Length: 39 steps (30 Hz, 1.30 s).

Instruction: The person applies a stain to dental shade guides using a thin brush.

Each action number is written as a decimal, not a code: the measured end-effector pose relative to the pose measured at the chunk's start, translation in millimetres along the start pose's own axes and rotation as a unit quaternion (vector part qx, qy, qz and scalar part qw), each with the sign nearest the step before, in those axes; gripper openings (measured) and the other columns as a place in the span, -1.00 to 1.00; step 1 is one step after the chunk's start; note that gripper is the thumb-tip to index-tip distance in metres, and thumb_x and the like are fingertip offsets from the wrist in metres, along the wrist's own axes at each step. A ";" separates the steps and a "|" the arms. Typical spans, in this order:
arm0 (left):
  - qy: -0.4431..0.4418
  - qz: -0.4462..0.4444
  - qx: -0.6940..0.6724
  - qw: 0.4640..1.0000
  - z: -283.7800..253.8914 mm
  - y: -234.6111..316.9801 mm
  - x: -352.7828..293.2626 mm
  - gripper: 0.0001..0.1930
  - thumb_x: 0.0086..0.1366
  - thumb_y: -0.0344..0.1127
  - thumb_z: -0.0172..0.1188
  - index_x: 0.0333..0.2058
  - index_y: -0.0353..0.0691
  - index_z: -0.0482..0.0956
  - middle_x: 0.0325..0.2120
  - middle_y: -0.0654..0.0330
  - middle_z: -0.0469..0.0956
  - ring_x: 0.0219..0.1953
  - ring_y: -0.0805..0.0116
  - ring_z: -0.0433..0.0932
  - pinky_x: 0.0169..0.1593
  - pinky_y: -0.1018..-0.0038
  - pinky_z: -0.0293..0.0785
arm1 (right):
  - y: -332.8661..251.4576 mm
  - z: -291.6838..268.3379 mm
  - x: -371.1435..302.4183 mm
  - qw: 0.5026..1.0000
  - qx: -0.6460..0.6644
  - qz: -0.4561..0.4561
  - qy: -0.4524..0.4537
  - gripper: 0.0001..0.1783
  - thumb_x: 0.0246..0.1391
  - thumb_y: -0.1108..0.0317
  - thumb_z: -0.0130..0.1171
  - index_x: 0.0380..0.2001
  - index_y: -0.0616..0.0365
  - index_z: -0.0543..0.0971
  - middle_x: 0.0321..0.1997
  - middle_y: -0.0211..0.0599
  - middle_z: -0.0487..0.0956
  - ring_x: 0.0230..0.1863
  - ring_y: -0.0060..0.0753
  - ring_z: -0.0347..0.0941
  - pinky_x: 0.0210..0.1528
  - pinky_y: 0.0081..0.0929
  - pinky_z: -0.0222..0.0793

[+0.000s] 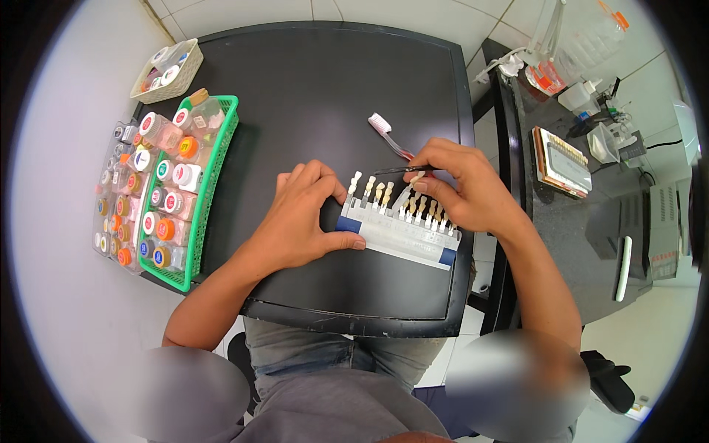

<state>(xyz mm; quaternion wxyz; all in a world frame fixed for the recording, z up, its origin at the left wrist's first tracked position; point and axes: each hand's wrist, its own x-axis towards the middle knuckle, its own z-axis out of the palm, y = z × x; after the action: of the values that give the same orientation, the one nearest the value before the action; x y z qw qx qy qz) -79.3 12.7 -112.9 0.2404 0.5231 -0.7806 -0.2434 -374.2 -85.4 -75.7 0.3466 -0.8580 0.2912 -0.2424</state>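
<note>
A dental shade guide [402,240], a pale bar with dark blue ends, is tilted above the black table. My left hand [299,214] grips its left end, thumb along the front. Several tooth-coloured tabs [385,193] stand in a row along its upper edge, with a gap near the middle. Over that gap, my right hand [469,184] pinches one tooth shade tab [416,179]. A slim dark tool [390,170] also sticks out leftward from its fingers; its kind is unclear. Behind these fingers lies a toothbrush [380,124], its handle's end hidden.
On the left stand a green basket [232,122] of capped jars, a clear container of small bottles [111,192] and a cream basket [196,63]. A side counter [591,244] at the right carries a booklet stack [561,166], bottles and a white stick-like object [625,267].
</note>
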 end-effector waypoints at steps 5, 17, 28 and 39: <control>-0.008 -0.003 -0.021 1.000 0.5 -1.8 2.7 -0.33 0.01 0.06 0.77 -0.13 -0.16 0.54 -0.01 0.13 0.53 0.16 0.08 0.48 0.28 0.19 0.26 | -3.1 0.4 3.3 0.999 -0.009 0.022 -0.024 -0.86 0.28 0.50 0.38 -0.13 0.29 0.69 -0.25 -0.07 0.63 -0.18 0.06 0.60 -0.15 -0.09 0.47; 0.003 0.034 -0.068 0.997 6.6 -3.3 3.0 -0.30 0.04 -0.02 0.78 -0.06 -0.20 0.48 0.01 0.12 0.53 0.15 0.06 0.51 0.28 0.19 0.28 | -6.6 2.1 1.4 1.000 -0.016 0.008 -0.025 -0.82 0.31 0.49 0.32 -0.06 0.27 0.73 -0.23 -0.01 0.69 -0.15 0.12 0.62 -0.10 -0.06 0.50; 0.008 0.038 -0.076 0.996 8.4 -4.8 1.2 -0.29 0.05 -0.02 0.78 -0.03 -0.20 0.47 -0.01 0.13 0.52 0.10 0.07 0.51 0.27 0.19 0.31 | -19.1 7.6 0.3 0.982 0.128 0.129 0.048 -0.83 0.37 0.50 0.38 -0.04 0.34 0.75 -0.21 -0.35 0.76 -0.18 -0.63 0.60 -0.09 -0.51 0.52; 0.006 0.035 -0.074 0.997 6.9 -3.6 1.0 -0.28 0.05 -0.04 0.78 -0.02 -0.22 0.48 0.00 0.14 0.52 0.06 0.07 0.51 0.26 0.19 0.32 | -17.5 -2.6 0.1 0.977 0.127 0.170 0.020 -0.85 0.32 0.47 0.44 -0.14 0.35 0.75 -0.31 -0.43 0.69 -0.23 -0.68 0.52 -0.12 -0.56 0.48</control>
<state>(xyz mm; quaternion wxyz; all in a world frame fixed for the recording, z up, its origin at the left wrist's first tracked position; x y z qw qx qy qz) -81.5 11.5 -120.3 0.2916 0.4774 -0.7771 -0.2886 -369.9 -76.3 -61.1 0.4828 -0.7398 0.4071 -0.2321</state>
